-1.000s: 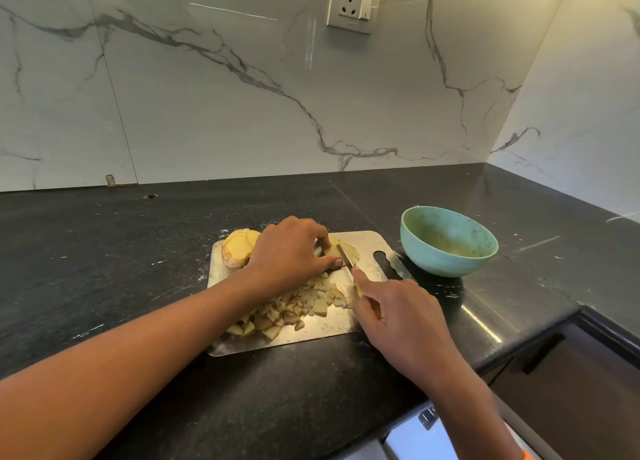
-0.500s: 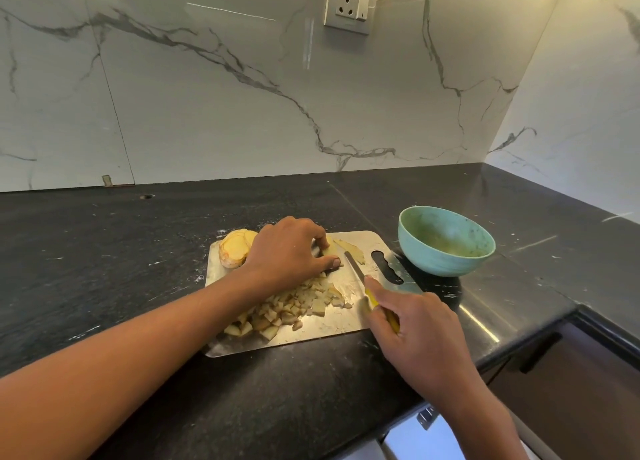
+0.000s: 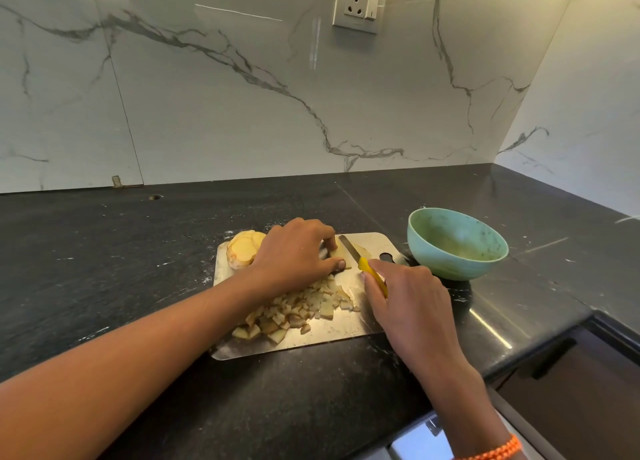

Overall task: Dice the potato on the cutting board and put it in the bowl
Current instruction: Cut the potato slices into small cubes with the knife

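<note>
Centre frame: left hand curls fingers over a potato slice on the steel cutting board. Right hand grips the yellow-handled knife, blade on the slice. Diced pile sits on the board's lower part; uncut potato pc at its upper-left corner. Teal bowl stands just right of the board.
</note>
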`<state>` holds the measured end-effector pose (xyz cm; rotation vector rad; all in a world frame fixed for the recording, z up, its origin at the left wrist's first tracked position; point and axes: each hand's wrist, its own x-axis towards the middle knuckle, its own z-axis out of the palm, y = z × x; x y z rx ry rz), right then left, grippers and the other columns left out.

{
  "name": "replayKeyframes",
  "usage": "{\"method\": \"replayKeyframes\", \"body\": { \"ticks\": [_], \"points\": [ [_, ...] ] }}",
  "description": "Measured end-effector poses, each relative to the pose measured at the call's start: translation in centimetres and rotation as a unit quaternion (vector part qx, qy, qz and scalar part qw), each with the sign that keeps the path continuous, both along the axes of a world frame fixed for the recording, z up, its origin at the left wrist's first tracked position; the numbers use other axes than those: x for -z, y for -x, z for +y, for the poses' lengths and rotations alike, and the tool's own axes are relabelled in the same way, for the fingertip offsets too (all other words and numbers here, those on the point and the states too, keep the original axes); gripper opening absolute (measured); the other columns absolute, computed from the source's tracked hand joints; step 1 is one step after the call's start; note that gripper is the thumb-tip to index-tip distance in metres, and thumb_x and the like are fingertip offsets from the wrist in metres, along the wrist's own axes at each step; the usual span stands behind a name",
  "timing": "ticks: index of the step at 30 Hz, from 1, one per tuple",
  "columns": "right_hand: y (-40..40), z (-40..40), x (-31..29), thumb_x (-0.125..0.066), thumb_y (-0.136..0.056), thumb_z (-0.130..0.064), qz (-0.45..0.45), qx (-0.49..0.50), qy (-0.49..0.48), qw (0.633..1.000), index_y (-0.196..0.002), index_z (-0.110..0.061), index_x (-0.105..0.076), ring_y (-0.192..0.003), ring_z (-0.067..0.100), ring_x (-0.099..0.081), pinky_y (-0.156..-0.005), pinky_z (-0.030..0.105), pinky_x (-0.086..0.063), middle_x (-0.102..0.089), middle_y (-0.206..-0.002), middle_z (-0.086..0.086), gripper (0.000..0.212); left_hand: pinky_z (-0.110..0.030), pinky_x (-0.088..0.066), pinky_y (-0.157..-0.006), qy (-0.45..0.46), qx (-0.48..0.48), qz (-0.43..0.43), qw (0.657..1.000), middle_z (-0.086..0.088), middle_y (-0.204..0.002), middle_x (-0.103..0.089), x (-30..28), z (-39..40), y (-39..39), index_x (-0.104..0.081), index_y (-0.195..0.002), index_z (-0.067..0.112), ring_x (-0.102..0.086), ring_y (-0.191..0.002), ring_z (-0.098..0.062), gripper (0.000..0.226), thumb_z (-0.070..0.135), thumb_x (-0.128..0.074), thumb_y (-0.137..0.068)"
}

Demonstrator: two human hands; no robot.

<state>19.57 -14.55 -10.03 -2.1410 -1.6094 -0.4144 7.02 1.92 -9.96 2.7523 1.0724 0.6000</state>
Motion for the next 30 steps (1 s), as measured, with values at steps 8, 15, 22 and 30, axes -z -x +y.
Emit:
{"method": "replayKeyframes", "body": {
  "ticks": [8,15,22,30],
  "points": [
    [0.2,0.4,0.3,-0.042,-0.105,-0.048,0.005,0.014,0.047,0.999,-0.114,-0.029,-0.053,-0.073,0.01,-0.06,-0.065,0.032,-0.054,-0.062,-0.086,-0.009,0.024,-0.037,-0.047,-0.095,-0.004,-0.002,-0.003,1.0,0.013,-0.129,-0.067,0.1,-0.2,-0.1,-0.069,-0.11,0.035,-0.056,-0.119,-0.012,0.036,0.066,-0.066,-0.091],
    [0.0,1.2,-0.2,-0.047,-0.103,-0.043,0.052,0.014,0.045,0.998,-0.105,-0.029,-0.049,-0.07,0.009,-0.056,-0.056,0.028,-0.043,-0.059,-0.082,-0.008,0.015,-0.038,-0.049,-0.097,0.006,-0.001,-0.006,1.0,0.012,-0.131,-0.067,0.1,-0.1,-0.1,-0.07,-0.111,0.035,-0.056,-0.12,-0.012,0.037,0.065,-0.067,-0.091],
    [0.3,1.6,0.4,-0.047,-0.103,-0.041,0.068,-0.014,0.026,0.997,-0.127,-0.036,-0.045,-0.074,0.012,-0.058,-0.064,0.036,-0.051,-0.059,-0.086,-0.009,0.025,-0.037,-0.05,-0.096,0.01,-0.004,-0.014,1.0,0.012,-0.131,-0.067,0.1,-0.1,0.0,-0.071,-0.111,0.035,-0.056,-0.121,-0.012,0.037,0.065,-0.069,-0.09],
    [0.6,2.0,0.2,-0.049,-0.101,-0.034,0.077,-0.018,-0.007,0.997,-0.129,-0.033,-0.052,-0.069,0.013,-0.058,-0.064,0.04,-0.052,-0.061,-0.074,-0.007,0.028,-0.038,-0.054,-0.094,0.03,-0.011,-0.029,0.999,0.013,-0.128,-0.068,0.3,0.3,-0.1,-0.073,-0.107,0.034,-0.058,-0.119,-0.011,0.038,0.066,-0.072,-0.086]
  ]
}}
